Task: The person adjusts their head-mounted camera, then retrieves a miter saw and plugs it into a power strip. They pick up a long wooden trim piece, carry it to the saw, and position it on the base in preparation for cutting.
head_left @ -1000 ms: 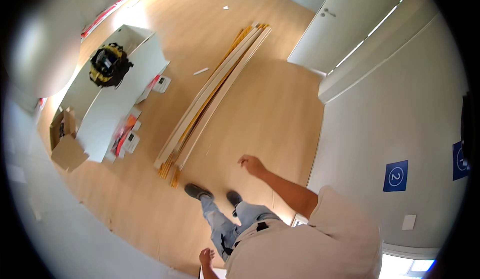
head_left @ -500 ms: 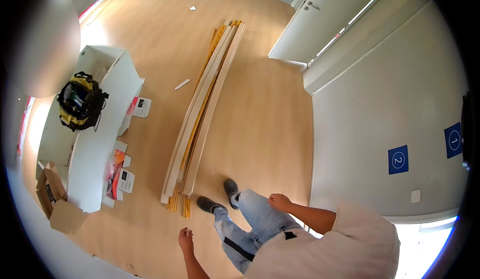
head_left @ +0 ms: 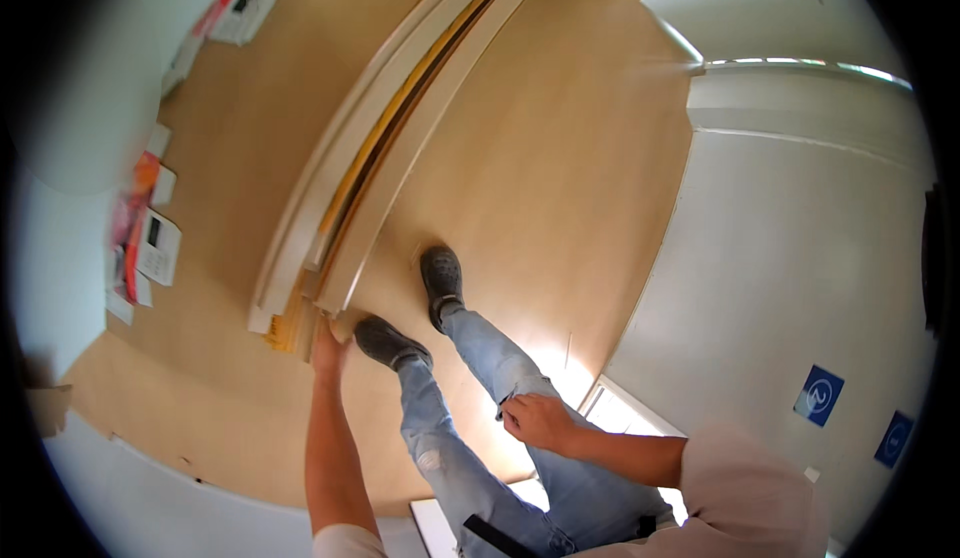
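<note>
A bundle of long white boards (head_left: 400, 173) lies on the floor, with a yellow strip (head_left: 385, 118) running between them. I am bent down over its near end. My left hand (head_left: 329, 348) is at the near end of the right-hand board, fingers closed at its edge; the fingertips are partly hidden there. My right hand (head_left: 538, 421) rests against my knee on the jeans, fingers curled in and nothing visible in them.
My dark shoes (head_left: 441, 278) stand just right of the bundle's near end. White cards and red-orange packaging (head_left: 130, 228) lie at the left beside a white cabinet. A grey wall (head_left: 780, 248) runs along the right, with a door (head_left: 780, 13) at the far right.
I have bent lower, and the boards look nearer. My left hand has moved forward from the open floor to the boards' near end. My right hand has come down to my knee.
</note>
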`<state>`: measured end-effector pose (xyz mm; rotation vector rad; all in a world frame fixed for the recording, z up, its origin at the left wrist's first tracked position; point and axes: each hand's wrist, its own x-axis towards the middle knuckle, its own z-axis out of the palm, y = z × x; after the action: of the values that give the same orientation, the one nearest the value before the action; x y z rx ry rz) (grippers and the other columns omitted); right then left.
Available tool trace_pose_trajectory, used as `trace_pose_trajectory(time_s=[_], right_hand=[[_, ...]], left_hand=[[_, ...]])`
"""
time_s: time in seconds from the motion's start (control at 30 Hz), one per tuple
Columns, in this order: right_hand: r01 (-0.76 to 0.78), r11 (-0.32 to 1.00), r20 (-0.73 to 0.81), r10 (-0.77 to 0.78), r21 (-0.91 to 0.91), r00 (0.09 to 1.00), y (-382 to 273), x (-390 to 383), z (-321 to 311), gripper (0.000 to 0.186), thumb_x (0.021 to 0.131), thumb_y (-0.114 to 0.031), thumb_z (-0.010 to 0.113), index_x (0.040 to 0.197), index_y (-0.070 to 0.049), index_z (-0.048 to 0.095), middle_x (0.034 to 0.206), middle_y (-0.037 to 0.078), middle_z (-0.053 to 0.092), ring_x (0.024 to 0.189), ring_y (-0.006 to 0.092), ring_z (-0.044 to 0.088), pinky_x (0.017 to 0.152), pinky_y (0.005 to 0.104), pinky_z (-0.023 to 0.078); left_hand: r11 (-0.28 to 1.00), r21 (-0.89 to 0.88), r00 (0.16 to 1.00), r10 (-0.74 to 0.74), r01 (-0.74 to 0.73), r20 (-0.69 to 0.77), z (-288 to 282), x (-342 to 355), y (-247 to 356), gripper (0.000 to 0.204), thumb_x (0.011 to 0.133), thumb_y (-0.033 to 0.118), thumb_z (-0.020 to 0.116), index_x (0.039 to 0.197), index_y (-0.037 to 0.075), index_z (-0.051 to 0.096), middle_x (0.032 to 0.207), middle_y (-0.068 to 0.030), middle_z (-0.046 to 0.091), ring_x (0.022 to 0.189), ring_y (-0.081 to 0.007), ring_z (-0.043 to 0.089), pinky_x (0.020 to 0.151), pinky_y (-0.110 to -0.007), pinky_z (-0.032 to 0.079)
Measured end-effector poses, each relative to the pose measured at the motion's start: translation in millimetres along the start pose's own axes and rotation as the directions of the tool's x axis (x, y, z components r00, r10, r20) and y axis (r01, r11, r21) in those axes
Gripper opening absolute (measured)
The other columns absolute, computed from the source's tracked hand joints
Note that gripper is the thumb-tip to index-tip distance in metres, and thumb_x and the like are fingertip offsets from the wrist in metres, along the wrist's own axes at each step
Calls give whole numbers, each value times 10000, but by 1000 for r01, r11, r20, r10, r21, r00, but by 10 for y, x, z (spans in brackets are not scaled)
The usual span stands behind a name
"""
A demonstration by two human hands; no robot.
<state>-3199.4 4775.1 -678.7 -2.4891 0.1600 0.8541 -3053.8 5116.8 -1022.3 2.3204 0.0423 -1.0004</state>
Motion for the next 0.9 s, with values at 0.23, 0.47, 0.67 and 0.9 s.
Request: trace_pose_trajectory(time_s=[0.23, 0.47, 0.67, 0.9], right_hand=[[-185, 962, 30, 182, 200, 983, 491, 28, -378, 87, 860, -133, 657, 935, -105, 689, 785, 61, 665, 697, 258, 668, 574, 377, 540], [-132, 968, 43, 125, 215, 991, 622, 213, -577, 106, 867, -107, 658, 971, -104, 680, 757, 86, 647, 633, 279, 645, 559, 367, 526], [-149, 962, 58, 139, 230, 989, 571, 380, -612, 101, 871, -109, 655, 969, -102, 678, 752, 82, 642, 627, 277, 638, 556, 377, 522], [-164, 962, 85, 148, 217, 985, 544, 457, -667, 101, 862, -109, 659, 960, -92, 678, 795, 77, 653, 616, 262, 635, 566, 364, 527]], left_hand=[[909, 411, 980, 11, 74, -200, 875, 1488, 159, 1241, 598, 509, 906, 1554, 22, 281, 1583, -227, 331, 1460, -400, 317, 1205, -497, 257], [874, 457, 910, 45, 163, -412, 1043, 1539, 192, 1005, 720, 396, 860, 1506, 49, 337, 1439, -267, 436, 1337, -438, 441, 1135, -535, 380], [895, 425, 917, 50, 134, -395, 1022, 1556, 218, 1040, 641, 332, 911, 1469, 25, 361, 1412, -248, 463, 1287, -423, 475, 1113, -527, 401], [789, 587, 978, -78, 178, -191, 1169, 1644, 31, 1088, 718, 526, 840, 1538, 37, 319, 1515, -209, 417, 1406, -367, 399, 1195, -499, 283]])
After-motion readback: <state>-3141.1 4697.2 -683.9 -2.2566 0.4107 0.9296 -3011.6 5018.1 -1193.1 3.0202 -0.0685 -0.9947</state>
